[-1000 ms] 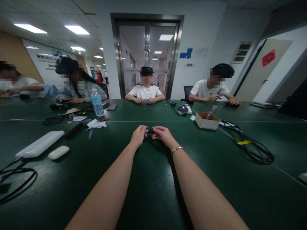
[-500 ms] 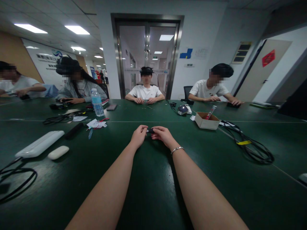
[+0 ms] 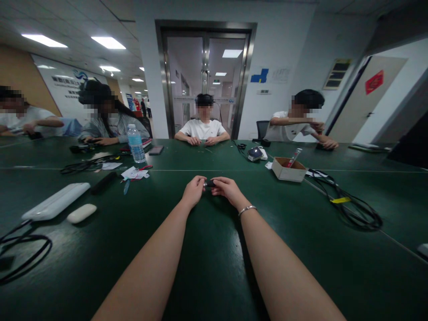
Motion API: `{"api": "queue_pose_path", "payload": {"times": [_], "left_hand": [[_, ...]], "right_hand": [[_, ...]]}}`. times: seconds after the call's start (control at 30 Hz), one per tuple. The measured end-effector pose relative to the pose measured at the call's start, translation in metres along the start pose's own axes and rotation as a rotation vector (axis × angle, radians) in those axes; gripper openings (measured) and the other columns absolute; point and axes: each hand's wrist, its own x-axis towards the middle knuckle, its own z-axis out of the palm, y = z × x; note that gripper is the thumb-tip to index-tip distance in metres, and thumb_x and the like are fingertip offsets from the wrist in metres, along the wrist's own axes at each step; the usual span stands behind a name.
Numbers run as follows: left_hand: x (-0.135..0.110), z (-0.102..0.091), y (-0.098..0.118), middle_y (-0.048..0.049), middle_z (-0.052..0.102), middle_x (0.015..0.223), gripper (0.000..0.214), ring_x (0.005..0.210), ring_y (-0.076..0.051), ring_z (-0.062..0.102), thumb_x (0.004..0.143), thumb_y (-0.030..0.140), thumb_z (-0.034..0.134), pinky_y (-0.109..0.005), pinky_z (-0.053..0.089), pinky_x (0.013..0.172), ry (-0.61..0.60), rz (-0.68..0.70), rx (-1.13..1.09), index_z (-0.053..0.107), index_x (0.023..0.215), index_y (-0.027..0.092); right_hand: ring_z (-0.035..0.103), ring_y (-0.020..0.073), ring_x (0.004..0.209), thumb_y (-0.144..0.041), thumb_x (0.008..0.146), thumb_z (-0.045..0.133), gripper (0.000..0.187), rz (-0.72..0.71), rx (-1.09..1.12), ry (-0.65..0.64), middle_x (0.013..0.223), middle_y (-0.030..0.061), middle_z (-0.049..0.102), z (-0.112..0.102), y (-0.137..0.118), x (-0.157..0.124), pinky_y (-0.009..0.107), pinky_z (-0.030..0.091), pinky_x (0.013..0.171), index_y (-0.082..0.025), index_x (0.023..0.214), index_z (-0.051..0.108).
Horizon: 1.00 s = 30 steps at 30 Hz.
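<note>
Between my two hands, just above the green table (image 3: 214, 249), is a small dark cylindrical piece (image 3: 210, 183) with a shiny metal-looking part at its left. Its exact kind is too small to make out. My left hand (image 3: 194, 191) pinches the left end between thumb and fingertips. From the other side, my right hand (image 3: 228, 189) is closed on the black end, thumb and fingers together. Part of the piece is hidden by my fingers. A silver bracelet (image 3: 247, 209) circles my right wrist.
On the left lie a white power bank (image 3: 56, 201), a white oval case (image 3: 82, 213), paper scraps (image 3: 135, 173) and a water bottle (image 3: 135, 145). A small open box (image 3: 288, 173) and coiled black cable (image 3: 357, 209) are at right. Several people sit around the table.
My hands and the dark piece stay almost in place. The person at the right has raised one arm across the chest.
</note>
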Motion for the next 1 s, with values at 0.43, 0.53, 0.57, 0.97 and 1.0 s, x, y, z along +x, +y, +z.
{"api": "queue_pose_path", "payload": {"times": [0.43, 0.53, 0.57, 0.97, 1.0], "left_hand": [[-0.002, -0.001, -0.001, -0.0037, 0.062, 0.086, 0.023, 0.081, -0.015, 0.058, 0.084, 0.025, 0.050, -0.028, 0.045, 0.077, -0.006, 0.090, -0.014, 0.060, 0.104, 0.019], [-0.003, -0.001, -0.001, -0.0029, 0.061, 0.083, 0.024, 0.075, -0.015, 0.059, 0.083, 0.024, 0.051, -0.027, 0.047, 0.070, -0.032, 0.069, -0.055, 0.058, 0.106, 0.020], [-0.004, -0.001, 0.000, -0.0027, 0.060, 0.082, 0.024, 0.074, -0.014, 0.060, 0.083, 0.023, 0.052, -0.027, 0.048, 0.068, -0.044, 0.058, -0.076, 0.057, 0.106, 0.020], [-0.008, -0.003, 0.011, -0.0054, 0.061, 0.093, 0.023, 0.077, -0.013, 0.060, 0.074, 0.012, 0.060, -0.029, 0.050, 0.077, -0.035, 0.115, -0.091, 0.061, 0.097, 0.016], [-0.008, -0.004, 0.011, -0.0052, 0.061, 0.093, 0.024, 0.077, -0.013, 0.060, 0.074, 0.012, 0.060, -0.029, 0.050, 0.077, -0.035, 0.115, -0.099, 0.060, 0.098, 0.016]], "right_hand": [[0.059, 0.0104, 0.047, -0.009, 0.084, 0.059, 0.008, -0.011, 0.025, 0.005, 0.061, 0.0041, 0.063, -0.002, 0.000, -0.001, 0.020, 0.055, 0.048, -0.008, 0.089, 0.065], [0.057, 0.0088, 0.045, -0.009, 0.081, 0.063, 0.007, -0.029, 0.016, 0.022, 0.060, 0.0030, 0.063, -0.002, 0.000, 0.000, 0.019, 0.054, 0.046, -0.009, 0.087, 0.066], [0.056, 0.0084, 0.044, -0.009, 0.080, 0.064, 0.007, -0.038, 0.010, 0.026, 0.059, 0.0024, 0.062, -0.002, 0.001, 0.001, 0.018, 0.053, 0.046, -0.009, 0.086, 0.066], [0.051, 0.0075, 0.040, -0.013, 0.080, 0.064, 0.005, -0.049, -0.018, 0.053, 0.051, 0.0000, 0.057, -0.004, 0.005, 0.005, 0.016, 0.049, 0.043, -0.009, 0.083, 0.064], [0.051, 0.0073, 0.040, -0.013, 0.080, 0.064, 0.005, -0.048, -0.022, 0.056, 0.052, 0.0002, 0.058, -0.004, 0.005, 0.006, 0.016, 0.048, 0.042, -0.009, 0.083, 0.064]]}}
